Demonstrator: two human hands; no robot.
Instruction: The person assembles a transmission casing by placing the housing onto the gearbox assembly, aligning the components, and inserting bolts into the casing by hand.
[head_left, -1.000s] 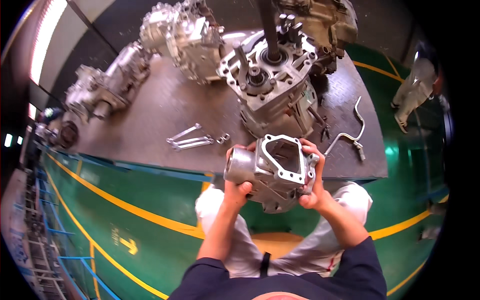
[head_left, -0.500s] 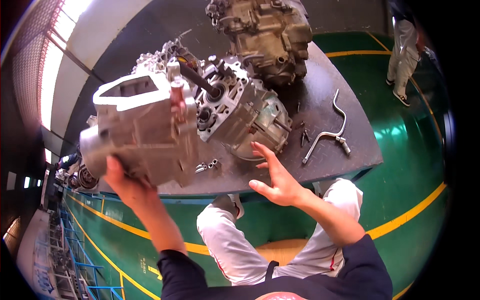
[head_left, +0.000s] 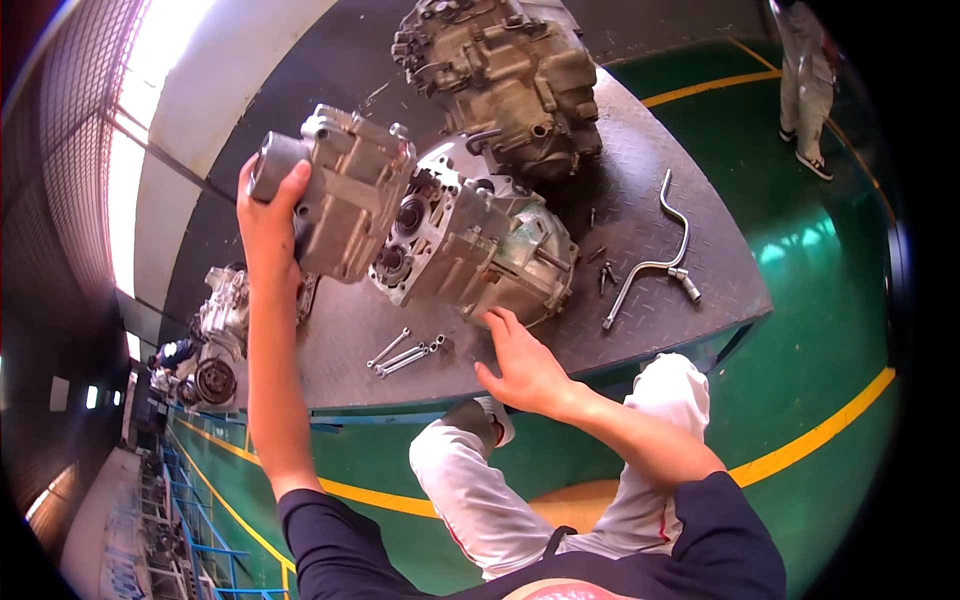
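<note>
My left hand [head_left: 268, 215] is closed round the dark round end of a cast aluminium gearbox housing [head_left: 355, 195]. I hold this housing tilted, just left of the open face of a gearbox casing [head_left: 505, 255] lying on the bench. Bearings and a bolt-holed flange show on that face; the held housing hides part of it. I cannot tell whether the two parts touch. My right hand [head_left: 530, 368] holds nothing, its fingers apart, with the fingertips at the near lower edge of the casing.
Behind stands a larger, dirty brown gearbox [head_left: 520, 85]. On the metal bench [head_left: 640, 330] lie a cranked speed wrench [head_left: 680, 262], several small spanners [head_left: 405, 355] and bolts [head_left: 606, 275]. More gearbox parts [head_left: 222, 315] sit at the left. A person [head_left: 806, 85] stands far right.
My left hand has carried the housing away from me and turned it toward the casing's open face. My right hand has moved slightly left, down to the casing's near edge.
</note>
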